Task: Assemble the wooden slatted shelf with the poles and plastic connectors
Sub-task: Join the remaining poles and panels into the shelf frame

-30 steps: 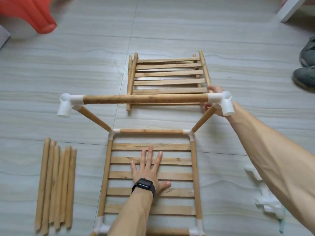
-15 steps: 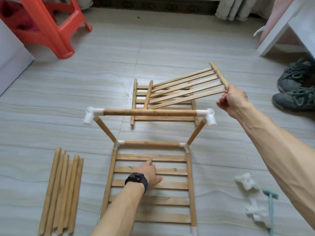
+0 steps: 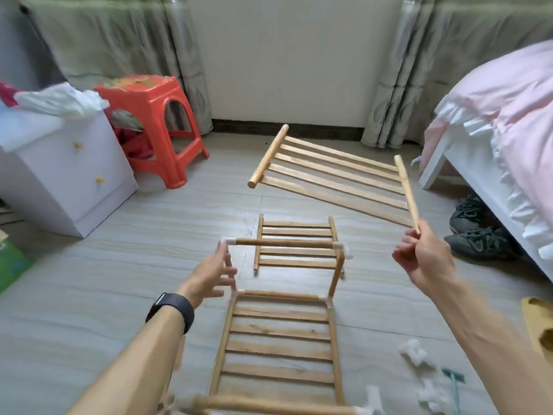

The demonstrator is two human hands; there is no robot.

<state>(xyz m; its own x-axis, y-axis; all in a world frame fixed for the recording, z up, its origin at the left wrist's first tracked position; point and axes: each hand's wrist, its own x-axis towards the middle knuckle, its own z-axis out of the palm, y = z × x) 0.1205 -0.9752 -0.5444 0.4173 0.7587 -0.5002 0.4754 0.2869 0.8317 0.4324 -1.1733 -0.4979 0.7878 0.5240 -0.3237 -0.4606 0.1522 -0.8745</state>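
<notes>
Grey wood-grain floor (image 3: 89, 295) runs from a curtained wall to a pink-covered bed (image 3: 508, 100) along its right edge, with a red stool (image 3: 155, 115) and a white cabinet (image 3: 59, 175) toward the far left corner. Within the last second the right hand (image 3: 425, 259) has pulled the top slatted panel (image 3: 332, 178) off the pile beyond the frame. It now pinches the near end of one side rail, and the panel hangs tilted in the air over the middle of the floor, touching nothing else. The left hand (image 3: 212, 274), which had pressed flat on the base panel (image 3: 278, 339), has lifted off and hovers with fingers spread, holding nothing, just beside the frame's left upright below the crossbar pole (image 3: 284, 243). One spare panel (image 3: 296, 226) stays flat on the floor behind the crossbar. The next tier is probably coming: the raised panel will likely need both hands to seat its rails in the corner connectors (image 3: 344, 250). Some loose connectors (image 3: 416, 353) lie toward the floor's near right edge. No brand, label or writing is legible, and the wristwatch (image 3: 172, 307) shows nothing readable.
</notes>
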